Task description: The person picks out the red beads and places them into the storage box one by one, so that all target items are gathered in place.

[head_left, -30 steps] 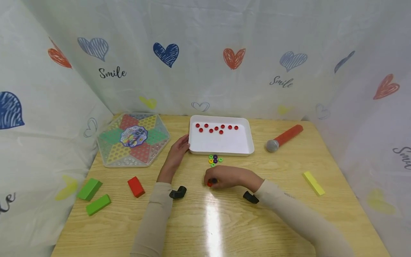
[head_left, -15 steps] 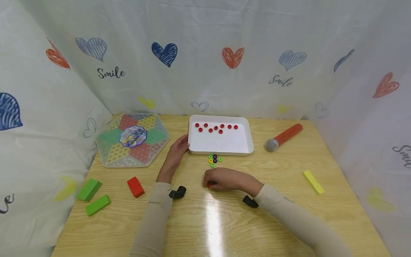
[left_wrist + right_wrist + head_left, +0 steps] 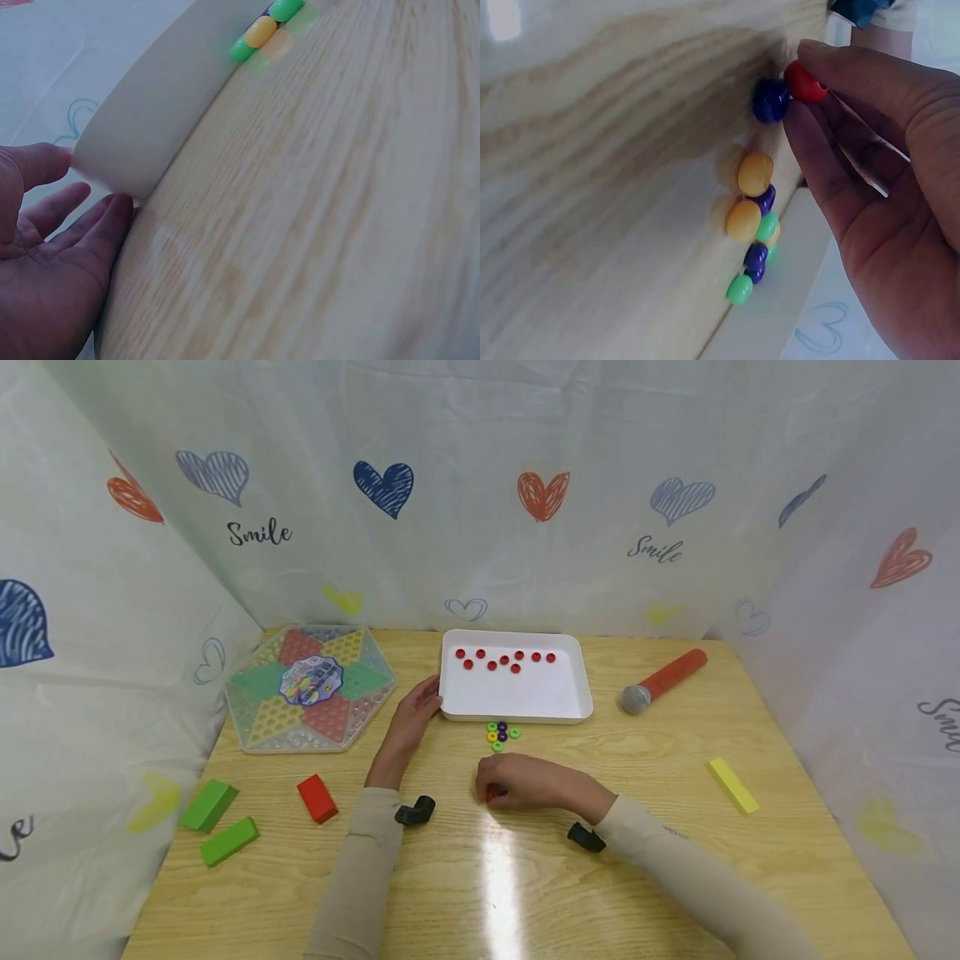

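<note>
My right hand is low over the table, pinching a red bead between thumb and fingertips. Right beside that bead a dark blue bead lies on the wood, hidden under the hand in the head view. My left hand is at the near left corner of a white tray, thumb at its rim and fingertips against its outer wall. Several red beads lie scattered inside the tray. In front of it sits a small cluster of green, yellow and purple beads.
A hexagonal board-game case lies at the back left. Green blocks and a red block are on the left side. On the right are a red toy microphone and a yellow block. A printed curtain surrounds the table.
The right hand has shifted very slightly toward the person; a dark bead visible by its fingers one second ago is now covered. The left hand and the tray have stayed put.
</note>
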The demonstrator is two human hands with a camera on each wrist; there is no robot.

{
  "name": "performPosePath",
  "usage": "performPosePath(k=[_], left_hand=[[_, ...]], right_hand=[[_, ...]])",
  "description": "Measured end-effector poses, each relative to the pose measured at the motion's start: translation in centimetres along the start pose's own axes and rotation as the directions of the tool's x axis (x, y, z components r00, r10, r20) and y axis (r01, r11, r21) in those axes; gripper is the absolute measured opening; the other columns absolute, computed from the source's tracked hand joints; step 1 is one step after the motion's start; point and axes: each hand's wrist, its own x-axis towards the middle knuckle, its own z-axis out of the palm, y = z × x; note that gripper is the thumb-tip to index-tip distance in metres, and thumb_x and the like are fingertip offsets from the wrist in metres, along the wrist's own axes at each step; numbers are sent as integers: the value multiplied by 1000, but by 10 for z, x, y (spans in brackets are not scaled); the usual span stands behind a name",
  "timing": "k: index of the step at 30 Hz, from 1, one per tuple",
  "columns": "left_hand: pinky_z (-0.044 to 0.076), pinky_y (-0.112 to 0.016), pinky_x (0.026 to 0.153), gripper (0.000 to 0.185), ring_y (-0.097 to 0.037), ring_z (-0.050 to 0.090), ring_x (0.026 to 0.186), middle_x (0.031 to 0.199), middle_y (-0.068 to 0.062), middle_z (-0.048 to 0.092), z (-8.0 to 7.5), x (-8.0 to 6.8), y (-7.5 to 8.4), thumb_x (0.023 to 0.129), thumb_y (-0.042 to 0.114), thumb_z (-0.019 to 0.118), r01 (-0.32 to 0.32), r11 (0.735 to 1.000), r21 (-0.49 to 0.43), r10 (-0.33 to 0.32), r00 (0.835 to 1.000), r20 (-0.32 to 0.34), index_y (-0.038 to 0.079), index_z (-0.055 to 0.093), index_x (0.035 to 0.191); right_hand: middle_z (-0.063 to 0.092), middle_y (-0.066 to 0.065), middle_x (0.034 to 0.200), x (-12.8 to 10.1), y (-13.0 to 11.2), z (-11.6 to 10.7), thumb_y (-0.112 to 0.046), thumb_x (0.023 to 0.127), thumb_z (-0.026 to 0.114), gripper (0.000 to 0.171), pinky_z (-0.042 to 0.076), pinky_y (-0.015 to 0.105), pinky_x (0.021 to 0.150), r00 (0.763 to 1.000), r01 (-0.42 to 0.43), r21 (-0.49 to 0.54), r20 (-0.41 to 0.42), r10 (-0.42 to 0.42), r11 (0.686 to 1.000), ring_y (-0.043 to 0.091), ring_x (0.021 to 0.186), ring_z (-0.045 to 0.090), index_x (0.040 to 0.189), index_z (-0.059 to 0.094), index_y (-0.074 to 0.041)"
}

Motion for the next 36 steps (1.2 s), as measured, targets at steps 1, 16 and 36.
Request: performPosePath(k=[1,16,36], left_hand=[[37,-35,112,49,-23,40,137,150,-11,40,0,0,0,100,8,50,3,1000,-3,-3,1000,0,9,38,148],[37,-35,112,49,-21,41,136,149,-10,41,-2,2,-2,100,10,51,10,1000,-20,-10,1000,6,11,38,148],[38,-35,111,49,-23,41,136,149,-12,41,-1,1,-2,99,7,52,11,999,-48,-11,1000,0,9,40,147]], right_hand=[[59,-9,93,-1,1,-2,-12,89,69,6,46,14,75,1000,-7,12,-11,7,1000,2,84,52,94,70,-15],[62,-6,96,-7,35,-42,-10,89,69,10,55,19,79,981,-113,199,-134,141,974,5,90,62,99,70,-8],[66,1,95,-9,119,-100,-12,86,73,11,54,33,81,891,-354,152,-246,382,923,17,89,61,96,70,-7]])
